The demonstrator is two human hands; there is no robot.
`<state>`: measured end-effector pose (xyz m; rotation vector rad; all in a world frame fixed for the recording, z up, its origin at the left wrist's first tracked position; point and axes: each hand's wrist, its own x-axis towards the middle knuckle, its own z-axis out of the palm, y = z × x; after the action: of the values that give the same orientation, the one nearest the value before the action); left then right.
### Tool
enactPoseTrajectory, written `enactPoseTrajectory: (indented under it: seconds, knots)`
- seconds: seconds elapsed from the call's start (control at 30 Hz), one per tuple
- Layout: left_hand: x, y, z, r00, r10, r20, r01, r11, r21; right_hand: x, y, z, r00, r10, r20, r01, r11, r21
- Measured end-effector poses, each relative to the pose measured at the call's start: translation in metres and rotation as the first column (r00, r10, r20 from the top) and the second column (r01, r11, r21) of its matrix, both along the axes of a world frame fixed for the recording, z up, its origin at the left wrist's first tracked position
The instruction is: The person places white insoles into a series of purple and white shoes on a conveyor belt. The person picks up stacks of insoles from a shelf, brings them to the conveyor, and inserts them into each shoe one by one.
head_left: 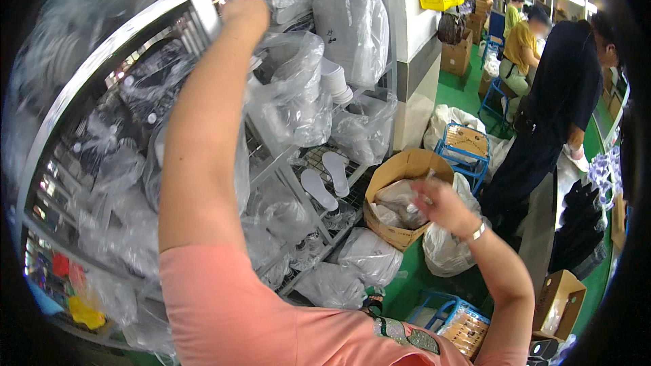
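My left arm reaches up across the metal rack (278, 163). My left hand (245, 16) is at the upper shelf beside clear plastic bags (291, 1); its fingers are hidden, so any hold does not show. My right hand (444, 206) hovers over the rim of an open cardboard box (400, 232) with clear plastic bags (401, 196) inside. Its fingers are loosely bent and apart, and I see nothing held. Two white sole-shaped pieces (317, 188) lie on a wire shelf between my arms. Stacked pale pieces (332, 81) stick out of a bag above them.
Filled plastic bags (369, 256) sit on the green floor below the rack. Blue-framed stools (466, 148) stand beyond the box and near my right side. A person in dark clothes (559, 88) stands at the bench on the right; other people are farther back.
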<state>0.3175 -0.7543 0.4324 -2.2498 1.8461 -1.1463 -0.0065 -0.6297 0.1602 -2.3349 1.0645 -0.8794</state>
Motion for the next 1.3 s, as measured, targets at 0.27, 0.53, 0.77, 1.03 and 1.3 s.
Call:
enactPoseTrajectory:
  seconds: [0.27, 0.53, 0.77, 1.03, 1.3]
  knots:
    - [0.035, -0.05, 0.016, 0.955, 0.298, 0.001, -0.291, 0.93, 0.224, 0.134, -0.203, 0.051, 0.997, -0.033, 0.075, 0.059, 0.92, -0.388]
    - [0.022, -0.041, 0.011, 0.935, 0.325, 0.143, -0.33, 0.944, 0.011, 0.194, -0.277, 0.082, 0.954, -0.154, -0.256, 0.078, 0.956, -0.284]
    - [0.016, -0.031, 0.013, 0.936, 0.169, 0.308, -0.093, 0.965, -0.247, 0.211, -0.264, 0.09, 0.872, -0.31, -0.378, 0.105, 0.874, -0.474]
    - [-0.048, 0.01, -0.003, 0.619, -0.652, 0.437, 0.772, 0.405, -0.49, 0.06, -0.206, 0.094, 0.719, -0.613, 0.328, 0.694, 0.654, -0.3]
    - [-0.18, 0.126, -0.089, -0.279, -0.514, -0.811, 0.867, 0.229, -0.443, -0.099, 0.129, 0.019, 0.611, -0.642, 0.464, 0.386, 0.752, 0.534]
